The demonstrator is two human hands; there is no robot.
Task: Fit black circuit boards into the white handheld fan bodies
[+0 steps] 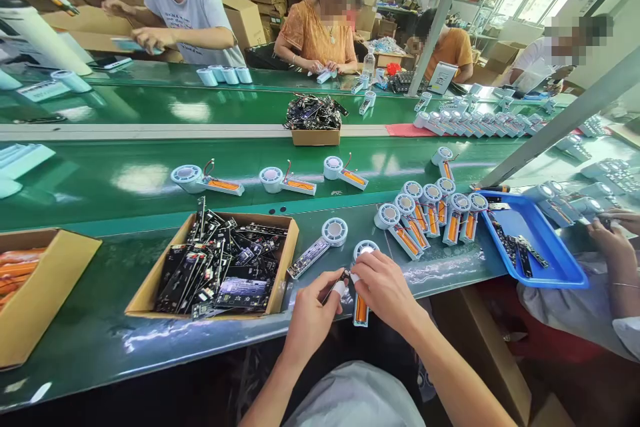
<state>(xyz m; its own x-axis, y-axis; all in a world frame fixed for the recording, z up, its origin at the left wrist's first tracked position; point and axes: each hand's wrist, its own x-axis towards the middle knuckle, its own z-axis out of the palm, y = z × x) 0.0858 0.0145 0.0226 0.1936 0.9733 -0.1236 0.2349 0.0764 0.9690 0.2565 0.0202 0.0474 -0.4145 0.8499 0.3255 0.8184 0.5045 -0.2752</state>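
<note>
My left hand [314, 307] is closed, pinching a narrow black circuit board [345, 275] between thumb and fingers. My right hand [384, 285] is closed at the board's far end, its fingertips meeting the left ones; what they pinch is hidden. White covers show on some of my fingertips. Below my right hand lies a light-blue handheld fan body [365, 248], its open handle showing an orange battery [361, 310]. Left of it, another fan body [334, 232] has a circuit board [311, 257] laid in its handle.
A cardboard box of circuit boards [291, 257] stands left; an orange-filled box [65, 280] is beyond. Several open fan bodies [431, 195] cluster right, beside a blue tray [545, 230]. More ride the green belt [230, 153]. A neighbour's hand [607, 240] works at right; people sit opposite.
</note>
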